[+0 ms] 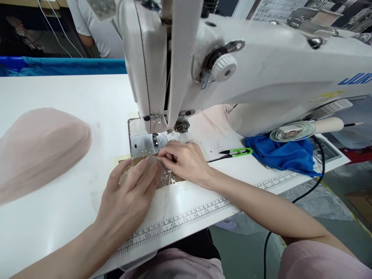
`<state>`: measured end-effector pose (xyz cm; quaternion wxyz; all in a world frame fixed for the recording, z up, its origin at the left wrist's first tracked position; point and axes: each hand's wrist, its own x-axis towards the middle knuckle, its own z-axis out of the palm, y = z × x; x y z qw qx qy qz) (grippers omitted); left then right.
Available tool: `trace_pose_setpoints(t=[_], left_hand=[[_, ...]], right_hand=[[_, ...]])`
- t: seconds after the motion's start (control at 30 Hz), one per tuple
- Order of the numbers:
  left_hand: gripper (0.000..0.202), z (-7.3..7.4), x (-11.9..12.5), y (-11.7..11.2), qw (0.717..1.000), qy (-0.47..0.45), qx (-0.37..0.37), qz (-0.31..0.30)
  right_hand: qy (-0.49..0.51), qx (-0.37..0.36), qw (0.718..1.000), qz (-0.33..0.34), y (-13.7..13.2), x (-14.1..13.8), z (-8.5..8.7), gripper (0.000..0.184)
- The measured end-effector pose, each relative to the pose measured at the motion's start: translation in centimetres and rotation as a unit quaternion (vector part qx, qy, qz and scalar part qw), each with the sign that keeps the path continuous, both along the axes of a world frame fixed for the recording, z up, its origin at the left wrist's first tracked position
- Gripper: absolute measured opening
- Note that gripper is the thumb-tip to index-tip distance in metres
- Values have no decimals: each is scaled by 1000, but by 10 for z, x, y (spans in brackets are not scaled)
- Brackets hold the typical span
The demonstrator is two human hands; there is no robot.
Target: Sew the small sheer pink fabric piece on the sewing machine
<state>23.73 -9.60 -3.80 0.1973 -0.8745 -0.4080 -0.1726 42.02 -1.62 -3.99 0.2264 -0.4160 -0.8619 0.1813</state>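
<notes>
A thin sheer piece of fabric (166, 179) lies just in front of the presser foot (155, 140) of a white sewing machine (157, 66). My left hand (130, 188) has its fingertips pressed on this piece, with part of it bunched at the index finger. My right hand (186, 161) pinches the edge of the same piece with thumb and forefinger, close beside the left fingertips. The metal needle plate (141, 144) shows behind my hands. Exactly how the fabric runs between the fingers is hard to make out.
Pale pink sheer fabric (43, 151) lies at left, more pink cloth (213, 120) behind the needle. Green-handled thread snips (236, 152), blue cloth (283, 153) and a coiled cord (292, 131) sit at right. A ruler strip (174, 226) runs along the front edge. Another person (99, 29) is across the table.
</notes>
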Motion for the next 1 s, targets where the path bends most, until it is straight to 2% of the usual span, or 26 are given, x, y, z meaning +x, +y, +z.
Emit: trace_pose_setpoints(t=[0.27,0.53,0.67,0.87,1.0], left_hand=[[26,-1,-5,10,997,-49,-39,-41],[25,-5,-10,15,995,-67,-30,-61],[26,-9,-11,15,993,-91,-30,-63],[29,-16,-11,13,993,-115,-18,-34],[28,-19,-13,12,994,-104,-13,-33]], right_hand=[[-27,51,996,-61,9,9,-6,22],[41,-56,994,-79,24,4,-4,24],[44,-81,992,-85,30,-4,0,11],[75,-111,990,-48,20,-7,3,10],[80,-114,989,-56,15,-10,1,11]])
